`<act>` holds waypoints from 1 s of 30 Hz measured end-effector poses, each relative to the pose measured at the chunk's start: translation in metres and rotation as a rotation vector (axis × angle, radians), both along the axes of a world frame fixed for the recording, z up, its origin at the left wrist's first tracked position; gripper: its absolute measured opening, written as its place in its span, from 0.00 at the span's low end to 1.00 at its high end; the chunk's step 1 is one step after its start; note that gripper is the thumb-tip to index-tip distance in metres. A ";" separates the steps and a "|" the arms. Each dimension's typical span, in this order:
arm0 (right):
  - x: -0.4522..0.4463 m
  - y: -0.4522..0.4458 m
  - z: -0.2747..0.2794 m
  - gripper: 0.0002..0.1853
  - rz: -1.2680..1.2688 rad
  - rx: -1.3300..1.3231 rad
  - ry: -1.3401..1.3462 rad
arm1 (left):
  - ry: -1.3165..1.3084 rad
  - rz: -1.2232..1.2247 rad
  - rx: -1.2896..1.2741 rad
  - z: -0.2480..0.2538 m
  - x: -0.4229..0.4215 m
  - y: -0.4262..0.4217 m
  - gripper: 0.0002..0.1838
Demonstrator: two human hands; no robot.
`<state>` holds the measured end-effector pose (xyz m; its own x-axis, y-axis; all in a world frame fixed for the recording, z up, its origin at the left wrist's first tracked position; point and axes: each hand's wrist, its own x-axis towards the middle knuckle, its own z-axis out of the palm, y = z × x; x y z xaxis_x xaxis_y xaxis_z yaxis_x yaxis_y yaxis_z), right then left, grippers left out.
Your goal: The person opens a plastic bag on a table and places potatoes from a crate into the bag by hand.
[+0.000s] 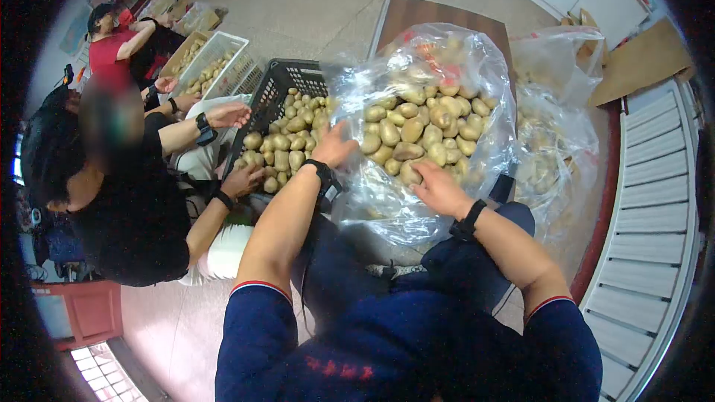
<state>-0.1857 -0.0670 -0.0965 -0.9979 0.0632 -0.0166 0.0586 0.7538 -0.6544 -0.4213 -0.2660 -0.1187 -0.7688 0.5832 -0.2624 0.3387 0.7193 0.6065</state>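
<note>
A large clear plastic bag stands open in front of me, filled with potatoes. My left hand is at the bag's left edge, next to a black crate; its fingertips are partly hidden by plastic and blur. At the near side of the bag my right hand has its thumb and fingers around a potato. The black crate holds many more potatoes. Both my wrists wear black bands.
A co-worker sits at my left, one hand in the black crate, the other above its edge. Another person is farther back beside a white crate of potatoes. More bagged potatoes stand right, near a white radiator.
</note>
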 end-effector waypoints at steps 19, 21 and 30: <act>0.026 -0.019 0.012 0.21 -0.018 0.247 0.032 | 0.218 -0.374 0.038 0.033 0.083 0.018 0.18; 0.035 -0.025 0.016 0.20 -0.015 0.263 0.012 | 0.166 -0.492 -0.045 0.026 0.100 0.019 0.21; 0.068 -0.039 0.013 0.13 -0.046 0.348 0.133 | 0.214 -0.665 -0.136 0.017 0.101 0.005 0.18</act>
